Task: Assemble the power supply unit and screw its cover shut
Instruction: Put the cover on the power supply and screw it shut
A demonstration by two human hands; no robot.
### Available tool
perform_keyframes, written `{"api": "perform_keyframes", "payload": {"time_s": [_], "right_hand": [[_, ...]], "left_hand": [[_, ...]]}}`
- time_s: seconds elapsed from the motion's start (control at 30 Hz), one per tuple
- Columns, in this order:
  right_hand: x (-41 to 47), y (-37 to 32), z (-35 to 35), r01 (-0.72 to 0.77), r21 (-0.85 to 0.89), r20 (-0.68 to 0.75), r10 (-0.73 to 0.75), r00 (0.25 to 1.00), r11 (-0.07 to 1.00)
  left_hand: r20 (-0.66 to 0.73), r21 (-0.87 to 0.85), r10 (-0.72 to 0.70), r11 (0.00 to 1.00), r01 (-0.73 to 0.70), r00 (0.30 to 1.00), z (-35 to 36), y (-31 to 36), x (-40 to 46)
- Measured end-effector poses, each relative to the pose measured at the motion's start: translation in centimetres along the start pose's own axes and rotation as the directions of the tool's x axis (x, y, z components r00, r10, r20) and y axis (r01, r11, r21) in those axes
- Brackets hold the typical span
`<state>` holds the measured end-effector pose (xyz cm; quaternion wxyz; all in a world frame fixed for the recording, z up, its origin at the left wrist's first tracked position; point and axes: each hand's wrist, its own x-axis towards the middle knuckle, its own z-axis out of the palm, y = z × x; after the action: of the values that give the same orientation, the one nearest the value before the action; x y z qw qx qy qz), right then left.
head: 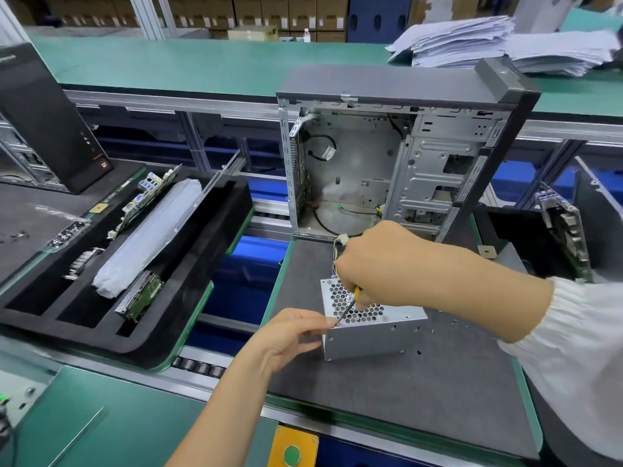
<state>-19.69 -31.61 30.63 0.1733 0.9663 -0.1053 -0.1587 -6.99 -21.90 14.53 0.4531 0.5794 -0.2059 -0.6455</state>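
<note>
I observe the power supply unit (371,326) lying on the dark grey pallet mat (421,399), near its front-left part, with the perforated honeycomb cover (354,306) facing up and tilted toward me. A bundle of coloured wires (337,251) rises from its far end, ending in a white connector just in front of the open computer case (387,170), which stands upright at the back of the mat with its side panel off. My right hand (381,264) is closed around a screwdriver (347,308); the yellow handle shows only partly under the fingers, and the shaft slants down and left to the near-left corner of the cover. My left hand (293,335) rests against the left side of the unit, thumb and forefinger pinched together at the screwdriver tip; whether a screw sits between them I cannot tell. Several small screws (448,323) lie loose on the mat to the right of the unit. To the left, on a separate pallet, a black foam tray (209,281) holds a circuit board (148,193), a bagged part (148,237) and a drive (141,294) in its slots. Stacks of paper (505,42) sit on the green shelf behind.
</note>
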Motion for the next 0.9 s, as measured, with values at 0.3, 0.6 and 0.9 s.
{"api": "perform_keyframes", "payload": {"time_s": [0.3,0.6,0.9], "right_hand": [[1.1,0.5,-1.5,0.064,0.101,0.181,-0.081,0.98,0.993],[1.4,0.9,-1.5,0.078,-0.088,0.143,-0.065,0.988,0.993],[1.5,0.7,-1.4,0.111,-0.018,0.304,-0.1,0.948,0.994]], "left_hand": [[-0.027,0.013,0.009,1.0,-0.008,1.0,0.0,0.0,-0.2],[-0.015,0.014,0.025,1.0,-0.025,1.0,0.0,0.0,-0.2],[-0.011,0.024,0.031,0.999,-0.031,0.999,0.2,0.2,-0.2]]}}
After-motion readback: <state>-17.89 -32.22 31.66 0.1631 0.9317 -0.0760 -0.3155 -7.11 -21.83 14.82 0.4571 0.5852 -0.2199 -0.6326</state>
